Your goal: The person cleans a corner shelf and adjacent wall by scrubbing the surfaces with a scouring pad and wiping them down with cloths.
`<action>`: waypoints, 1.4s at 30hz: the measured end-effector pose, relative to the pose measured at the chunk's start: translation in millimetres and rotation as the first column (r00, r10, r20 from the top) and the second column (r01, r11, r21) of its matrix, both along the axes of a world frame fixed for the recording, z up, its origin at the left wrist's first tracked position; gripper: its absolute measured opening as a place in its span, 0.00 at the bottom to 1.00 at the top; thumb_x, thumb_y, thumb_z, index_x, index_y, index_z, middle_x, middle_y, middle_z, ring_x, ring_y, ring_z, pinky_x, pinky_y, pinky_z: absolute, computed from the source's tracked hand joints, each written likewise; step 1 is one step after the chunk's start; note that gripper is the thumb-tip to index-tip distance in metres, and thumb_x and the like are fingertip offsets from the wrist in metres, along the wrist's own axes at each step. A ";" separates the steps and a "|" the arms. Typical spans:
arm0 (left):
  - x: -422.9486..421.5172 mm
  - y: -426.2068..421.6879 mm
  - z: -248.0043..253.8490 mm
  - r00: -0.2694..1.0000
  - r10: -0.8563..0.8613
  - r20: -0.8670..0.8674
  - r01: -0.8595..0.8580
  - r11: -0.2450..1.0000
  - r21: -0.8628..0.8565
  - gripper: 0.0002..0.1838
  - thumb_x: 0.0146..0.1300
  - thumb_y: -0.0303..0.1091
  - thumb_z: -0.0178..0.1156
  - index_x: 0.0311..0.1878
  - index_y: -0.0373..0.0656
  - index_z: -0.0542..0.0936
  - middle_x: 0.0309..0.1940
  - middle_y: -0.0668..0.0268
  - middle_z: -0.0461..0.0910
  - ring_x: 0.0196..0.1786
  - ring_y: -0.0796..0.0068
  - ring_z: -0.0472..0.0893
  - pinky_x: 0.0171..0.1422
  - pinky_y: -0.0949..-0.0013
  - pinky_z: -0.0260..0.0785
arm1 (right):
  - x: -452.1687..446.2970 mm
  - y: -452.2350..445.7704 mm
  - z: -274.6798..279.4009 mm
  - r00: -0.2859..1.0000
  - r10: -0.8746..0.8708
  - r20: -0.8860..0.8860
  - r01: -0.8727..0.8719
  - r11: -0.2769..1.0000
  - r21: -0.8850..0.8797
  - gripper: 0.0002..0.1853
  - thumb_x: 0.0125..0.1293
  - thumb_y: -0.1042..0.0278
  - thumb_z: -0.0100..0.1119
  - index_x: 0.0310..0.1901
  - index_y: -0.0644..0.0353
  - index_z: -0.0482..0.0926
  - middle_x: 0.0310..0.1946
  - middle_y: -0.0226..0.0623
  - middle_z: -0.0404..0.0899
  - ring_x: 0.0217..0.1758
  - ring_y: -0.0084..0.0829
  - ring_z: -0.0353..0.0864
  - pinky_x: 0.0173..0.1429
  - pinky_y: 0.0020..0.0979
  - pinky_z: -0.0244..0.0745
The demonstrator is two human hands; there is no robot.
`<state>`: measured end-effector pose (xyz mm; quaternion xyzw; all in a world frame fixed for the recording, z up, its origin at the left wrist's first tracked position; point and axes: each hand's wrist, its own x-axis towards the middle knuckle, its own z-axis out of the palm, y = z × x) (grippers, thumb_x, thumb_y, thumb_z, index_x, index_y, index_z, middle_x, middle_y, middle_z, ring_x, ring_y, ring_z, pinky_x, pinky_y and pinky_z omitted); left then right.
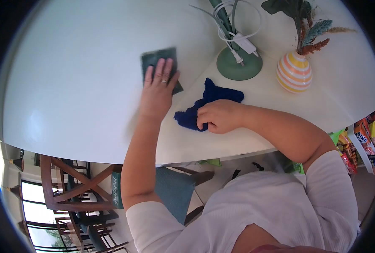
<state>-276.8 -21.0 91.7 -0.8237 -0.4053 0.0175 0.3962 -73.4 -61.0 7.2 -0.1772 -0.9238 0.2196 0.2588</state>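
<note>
My left hand [157, 90] lies with fingers spread on a dark green-grey cloth or pad [166, 55], pressed against the white table [82, 84]. To its right, my right hand [221, 116] is closed, its curled fingers on a crumpled dark blue cloth [223, 93] near the table's front edge. The blue cloth spreads out to the left and behind that hand. What the right fingertips pinch is partly hidden beneath them. The two cloths lie apart from each other.
Behind the blue cloth is a round green base [240, 69] with a white cable and plug [245, 44]. A striped vase [294, 72] with dried stems stands to its right. Colourful snack packets [362, 137] sit beyond the right edge; a wooden chair [48, 181] is below left.
</note>
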 end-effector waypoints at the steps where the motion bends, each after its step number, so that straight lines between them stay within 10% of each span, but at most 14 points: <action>1: 0.5 0.4 -9.2 0.999 -0.024 -0.039 0.019 0.993 -0.120 0.28 0.58 0.28 0.50 0.65 0.55 0.68 0.69 0.68 0.60 0.73 0.71 0.55 0.76 0.58 0.42 | 0.0 0.0 -0.1 1.000 0.001 0.003 -0.001 1.000 -0.002 0.12 0.49 0.75 0.52 0.35 0.53 0.79 0.34 0.32 0.75 0.41 0.37 0.76 0.44 0.38 0.73; 3: -2.1 2.5 -42.4 0.991 -0.082 -0.106 0.040 0.935 -0.353 0.29 0.59 0.29 0.49 0.66 0.55 0.66 0.70 0.69 0.59 0.73 0.71 0.54 0.76 0.58 0.42 | -0.3 -0.2 0.3 1.000 0.004 0.008 -0.004 1.000 -0.002 0.12 0.49 0.75 0.52 0.36 0.53 0.79 0.34 0.33 0.75 0.41 0.37 0.76 0.44 0.38 0.73; 11: 10.1 2.0 -12.9 0.990 0.099 -0.104 -0.089 0.991 0.104 0.29 0.60 0.33 0.49 0.67 0.50 0.65 0.70 0.74 0.59 0.73 0.76 0.53 0.77 0.60 0.38 | 2.2 1.1 -3.0 1.000 0.019 -0.001 -0.019 0.999 -0.027 0.12 0.49 0.76 0.52 0.36 0.54 0.79 0.35 0.34 0.74 0.42 0.38 0.75 0.44 0.38 0.72; 14: 13.8 -0.6 -43.2 0.942 0.036 -0.335 -0.092 0.984 -0.153 0.28 0.59 0.33 0.49 0.66 0.52 0.67 0.70 0.75 0.59 0.73 0.77 0.54 0.77 0.59 0.38 | 1.8 0.1 -2.2 1.000 0.018 0.012 -0.017 0.999 -0.028 0.12 0.50 0.76 0.52 0.37 0.55 0.79 0.35 0.34 0.74 0.42 0.38 0.75 0.45 0.38 0.72; 17: 13.7 6.7 -28.9 0.978 0.083 -0.192 -0.130 0.960 -0.249 0.28 0.60 0.31 0.47 0.67 0.47 0.66 0.70 0.76 0.58 0.74 0.78 0.52 0.77 0.60 0.37 | 2.3 0.6 0.6 1.000 -0.006 0.023 0.007 0.999 -0.039 0.13 0.50 0.73 0.54 0.40 0.55 0.79 0.38 0.34 0.76 0.46 0.38 0.75 0.50 0.38 0.70; 21: 15.1 13.3 -8.7 0.999 0.026 0.022 -0.028 0.991 0.131 0.28 0.57 0.31 0.50 0.65 0.50 0.69 0.69 0.75 0.61 0.72 0.77 0.56 0.76 0.58 0.40 | 5.0 -2.4 -1.9 0.982 -0.188 0.015 0.187 0.980 0.075 0.18 0.51 0.66 0.60 0.47 0.55 0.78 0.47 0.35 0.76 0.56 0.37 0.71 0.63 0.41 0.61; 27: 16.0 16.3 -38.0 0.979 -0.004 -0.206 -0.040 0.976 -0.212 0.26 0.58 0.31 0.49 0.63 0.50 0.71 0.69 0.77 0.62 0.72 0.79 0.55 0.76 0.60 0.40 | 7.5 -1.7 -5.7 0.934 -0.330 0.137 0.311 0.940 0.142 0.25 0.52 0.55 0.63 0.52 0.53 0.76 0.59 0.36 0.69 0.68 0.39 0.60 0.71 0.51 0.46; 32: 30.6 15.5 -19.2 0.995 0.095 -0.011 -0.094 0.992 0.079 0.26 0.61 0.30 0.46 0.65 0.51 0.68 0.71 0.79 0.57 0.73 0.80 0.53 0.77 0.58 0.37 | 8.1 -0.5 -6.3 0.929 -0.324 0.179 0.309 0.945 0.107 0.25 0.53 0.52 0.63 0.53 0.52 0.76 0.61 0.37 0.67 0.70 0.39 0.57 0.72 0.54 0.44; 36: 28.6 18.1 -36.4 0.977 0.062 -0.205 -0.102 0.976 -0.192 0.26 0.62 0.32 0.46 0.65 0.51 0.69 0.71 0.79 0.58 0.73 0.80 0.53 0.77 0.58 0.38 | 9.7 2.3 -6.4 0.941 -0.288 0.178 0.280 0.958 0.069 0.25 0.53 0.52 0.63 0.53 0.52 0.76 0.61 0.37 0.67 0.69 0.38 0.58 0.71 0.54 0.45; 42: 27.9 21.2 -56.0 0.996 0.040 -0.081 -0.045 0.997 -0.066 0.23 0.62 0.33 0.47 0.62 0.51 0.72 0.69 0.78 0.62 0.73 0.80 0.55 0.77 0.59 0.39 | 10.6 6.4 -10.5 0.949 -0.269 0.167 0.256 0.962 0.096 0.26 0.53 0.51 0.62 0.53 0.51 0.77 0.60 0.35 0.69 0.67 0.37 0.62 0.71 0.54 0.47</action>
